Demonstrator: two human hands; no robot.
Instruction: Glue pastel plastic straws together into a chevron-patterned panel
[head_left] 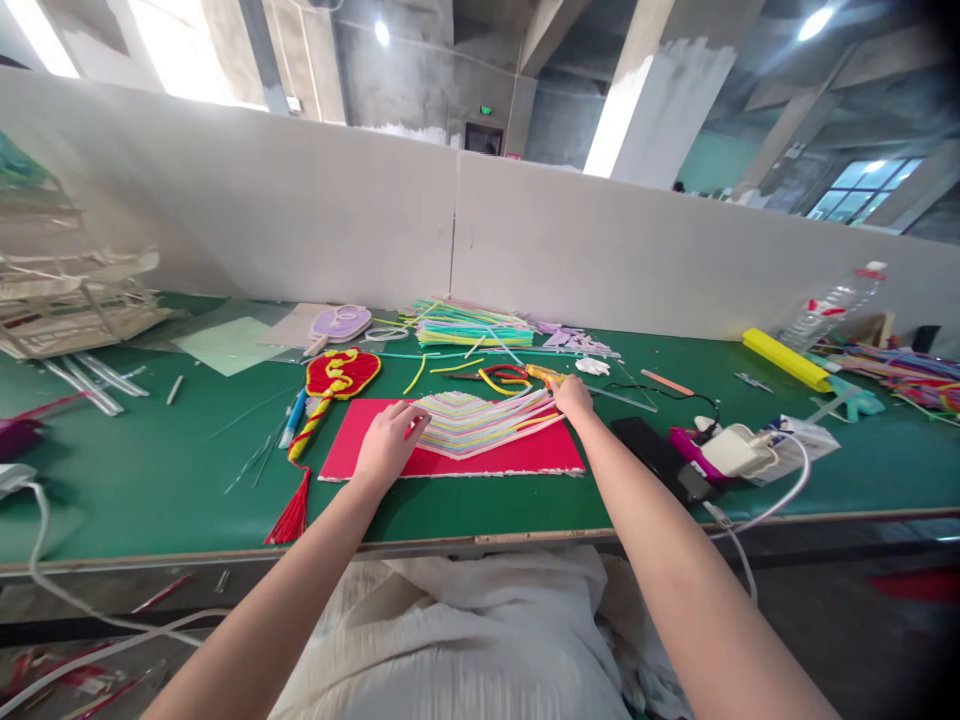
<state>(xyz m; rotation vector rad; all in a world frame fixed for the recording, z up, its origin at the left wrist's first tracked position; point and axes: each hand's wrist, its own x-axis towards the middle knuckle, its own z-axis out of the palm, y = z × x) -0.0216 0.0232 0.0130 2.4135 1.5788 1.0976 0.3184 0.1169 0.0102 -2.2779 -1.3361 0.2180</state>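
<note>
At right hand (574, 397), orange tool (541, 373) partly hidden

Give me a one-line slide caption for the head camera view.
Two hands at a green table, the left beside pastel strips fanned on a red board.

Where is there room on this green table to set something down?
Front left, between the white cable and the red tassel, the tabletop looks bare. So does the patch right of the white box, in front of the colourful strips. It's crowded mid-table: red board, scissors, stacked pastel strips.
</note>
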